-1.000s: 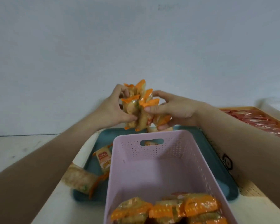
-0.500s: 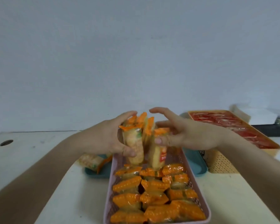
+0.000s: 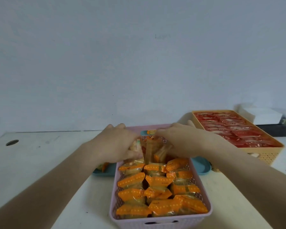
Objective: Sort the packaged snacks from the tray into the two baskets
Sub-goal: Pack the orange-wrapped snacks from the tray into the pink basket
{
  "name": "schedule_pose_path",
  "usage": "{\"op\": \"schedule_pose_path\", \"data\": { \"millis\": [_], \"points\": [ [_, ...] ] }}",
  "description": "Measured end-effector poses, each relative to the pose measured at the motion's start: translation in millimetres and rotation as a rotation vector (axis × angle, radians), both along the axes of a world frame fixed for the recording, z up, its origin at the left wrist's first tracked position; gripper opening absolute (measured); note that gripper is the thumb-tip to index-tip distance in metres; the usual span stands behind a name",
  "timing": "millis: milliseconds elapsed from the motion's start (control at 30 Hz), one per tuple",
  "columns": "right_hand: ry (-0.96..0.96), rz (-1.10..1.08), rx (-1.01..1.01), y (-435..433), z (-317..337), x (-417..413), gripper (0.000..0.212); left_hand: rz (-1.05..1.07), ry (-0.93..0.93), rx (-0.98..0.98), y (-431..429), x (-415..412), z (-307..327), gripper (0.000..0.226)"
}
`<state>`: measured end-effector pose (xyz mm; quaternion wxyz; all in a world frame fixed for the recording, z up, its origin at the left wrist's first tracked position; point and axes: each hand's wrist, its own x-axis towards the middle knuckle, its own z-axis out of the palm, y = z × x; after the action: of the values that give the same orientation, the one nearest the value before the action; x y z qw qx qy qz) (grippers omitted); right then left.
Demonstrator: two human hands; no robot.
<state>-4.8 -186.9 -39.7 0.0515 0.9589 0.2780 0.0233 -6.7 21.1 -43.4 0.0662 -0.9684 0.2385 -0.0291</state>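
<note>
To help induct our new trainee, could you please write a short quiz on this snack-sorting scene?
1. True or false: the red packets lie in the yellow basket.
2. The left hand and right hand grip upright packets at: A) the pink basket's far end; B) the yellow basket; C) neither basket.
3. What colour is the tray showing beside the pink basket?
Key: 1 true; 2 A; 3 teal.

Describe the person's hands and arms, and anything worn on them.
The left forearm and right forearm are bare to the frame's edge; no sleeves show. The left hand and right hand wear no gloves, and no ring, watch or bracelet is visible, though blur softens detail.
</note>
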Motion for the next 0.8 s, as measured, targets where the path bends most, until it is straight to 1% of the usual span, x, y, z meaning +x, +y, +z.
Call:
{"op": "schedule_pose_path", "data": {
  "millis": [67, 133, 200, 267, 300, 333, 367, 433, 567, 633, 667, 733, 800],
  "points": [
    [-0.017, -0.004, -0.013, 2.5, -3.3, 6.1, 0.045, 0.047, 0.059, 0.083, -1.8, 8.2, -3.0, 0.054],
    [0.028, 0.0, 0.024, 3.8, -1.3, 9.1, 0.042, 0.064, 0.065, 0.076, -4.2, 14.8, -4.9, 0.057],
    [0.131, 0.018, 0.169, 2.3, 7.4, 7.5, 0.032, 0.038, -0.011, 0.092, -6.2, 18.0, -5.6, 0.066],
    [0.221, 0.039, 0.388, -3.0, 21.2, 2.6, 0.03, -0.001, -0.055, 0.078, -7.3, 19.6, -9.1, 0.082],
    [0.231, 0.047, 0.458, -6.5, 28.2, -0.7, 0.029, -0.023, -0.052, 0.04, -7.5, 18.9, -11.0, 0.086],
    [0.215, 0.049, 0.468, -9.9, 35.4, -3.8, 0.028, -0.039, -0.041, -0.005, -8.0, 17.8, -11.2, 0.088],
    [0.189, 0.039, 0.433, -12.6, 39.6, -6.1, 0.029, -0.052, -0.031, -0.033, -9.1, 16.4, -12.4, 0.088],
    [0.143, 0.011, 0.313, -13.5, 44.8, -11.2, 0.032, -0.072, -0.053, -0.023, -11.7, 14.1, -13.6, 0.085],
    [0.114, 0.014, 0.107, -5.5, 38.2, -20.5, 0.035, -0.138, -0.183, 0.051, -18.1, 13.2, -14.9, 0.079],
    [0.086, 0.031, 0.029, 0.0, 29.0, -21.3, 0.037, -0.177, -0.251, 0.081, -21.4, 13.8, -13.3, 0.075],
    [0.073, 0.039, 0.003, 2.5, 23.0, -19.9, 0.039, -0.185, -0.254, 0.079, -22.7, 13.4, -12.2, 0.073],
    [0.053, 0.047, -0.017, 5.4, 13.5, -16.6, 0.036, -0.152, -0.165, 0.007, -23.4, 12.4, -8.6, 0.071],
    [0.034, 0.038, -0.002, 6.4, 7.1, -13.8, 0.032, -0.075, 0.009, -0.156, -20.3, 11.4, -3.7, 0.069]
  ]
}}
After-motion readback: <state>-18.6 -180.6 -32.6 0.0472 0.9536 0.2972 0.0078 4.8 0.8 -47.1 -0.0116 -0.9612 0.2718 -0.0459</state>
